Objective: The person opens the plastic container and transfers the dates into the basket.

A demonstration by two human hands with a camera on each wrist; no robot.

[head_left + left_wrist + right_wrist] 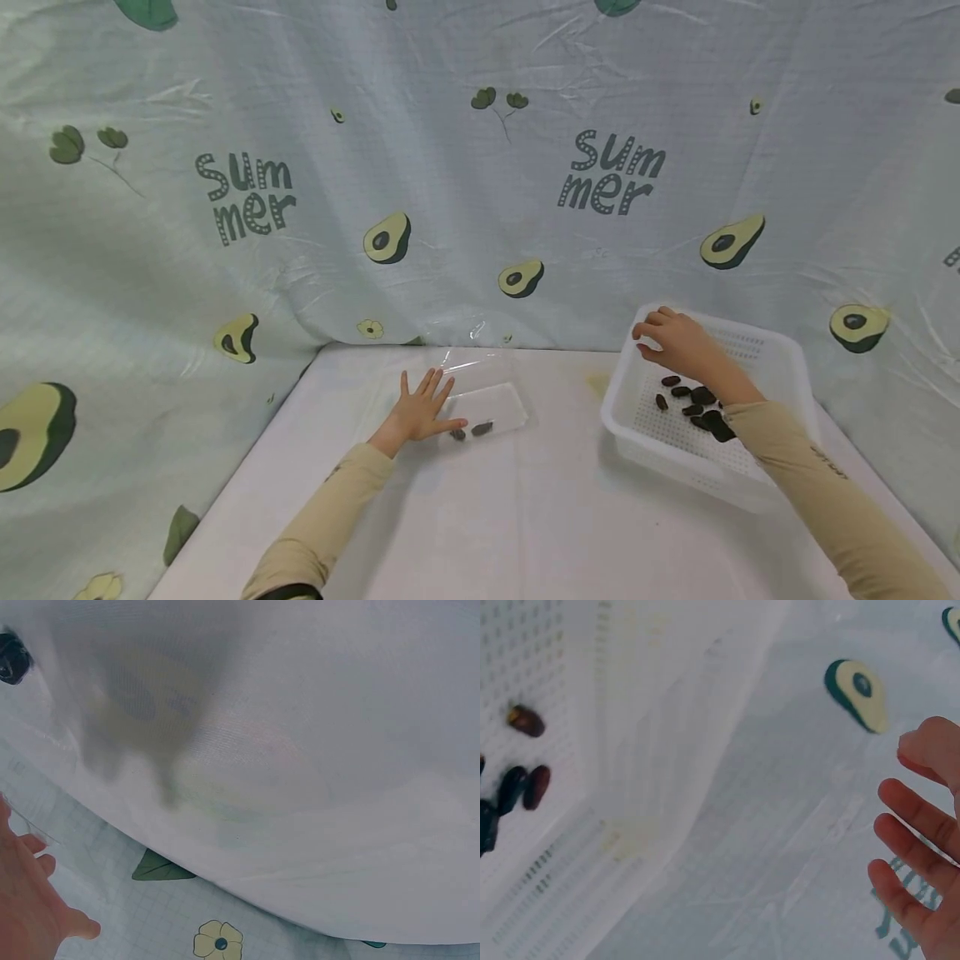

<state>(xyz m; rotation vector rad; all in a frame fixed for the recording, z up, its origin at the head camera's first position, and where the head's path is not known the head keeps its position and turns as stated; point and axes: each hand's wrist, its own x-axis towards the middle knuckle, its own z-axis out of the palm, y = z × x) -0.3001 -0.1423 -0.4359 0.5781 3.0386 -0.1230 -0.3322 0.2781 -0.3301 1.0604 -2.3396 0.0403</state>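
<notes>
My left hand (416, 414), fingers spread, lies at the left side of a clear plastic box (513, 406) on the table. Two dark dates (482, 428) are in the box, near its front, and its clear lid (472, 364) stands raised at the back. In the left wrist view the left hand (34, 900) shows at the lower left corner. Over the back left rim of a white perforated basket (626, 433) hovers my right hand (686, 343), fingers loosely bent and holding nothing. Several dark brown dates (702, 396) are on the basket floor, also seen in the right wrist view (536, 787).
A white cloth covers the table (525, 517). Behind it hangs a pale curtain (450, 167) printed with avocados and lettering, which meets the table's back edge. The basket stands near the table's right edge.
</notes>
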